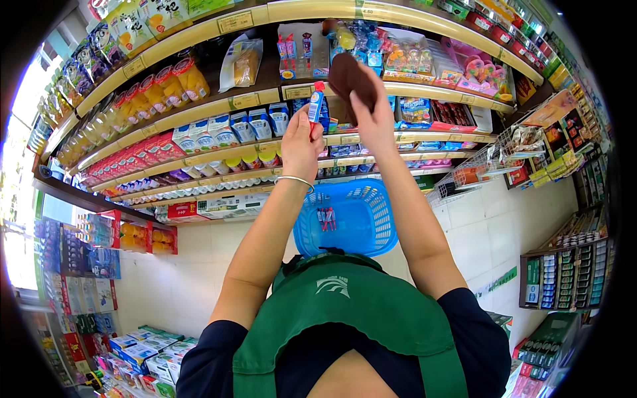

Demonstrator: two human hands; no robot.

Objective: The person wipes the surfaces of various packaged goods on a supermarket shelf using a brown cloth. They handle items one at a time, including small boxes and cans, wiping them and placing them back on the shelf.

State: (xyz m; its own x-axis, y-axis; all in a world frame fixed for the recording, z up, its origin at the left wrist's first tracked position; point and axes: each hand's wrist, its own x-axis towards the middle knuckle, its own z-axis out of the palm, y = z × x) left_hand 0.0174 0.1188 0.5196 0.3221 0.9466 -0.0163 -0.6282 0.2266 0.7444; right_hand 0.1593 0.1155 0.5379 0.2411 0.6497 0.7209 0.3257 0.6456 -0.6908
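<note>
My left hand (301, 142) grips a small blue-and-red candy tube (315, 107), held upright before the shelves. To its right, my right hand (372, 117) is closed on a dark brown cloth (353, 82), folded or bunched. Behind my hands stands an open display box (318, 64) with a few pink and dark wrapped candies in it. Below my hands a blue plastic basket (343, 246) holds several small red-and-blue candy tubes (326, 219) lying together on its bottom.
Curved-looking shelves (249, 99) with yellow price rails span the view, bearing fruit jars (190, 79), milk cartons (219, 130) and bagged sweets. A wire rack (468, 174) stands at the right. Stacked boxes (144, 350) are at lower left.
</note>
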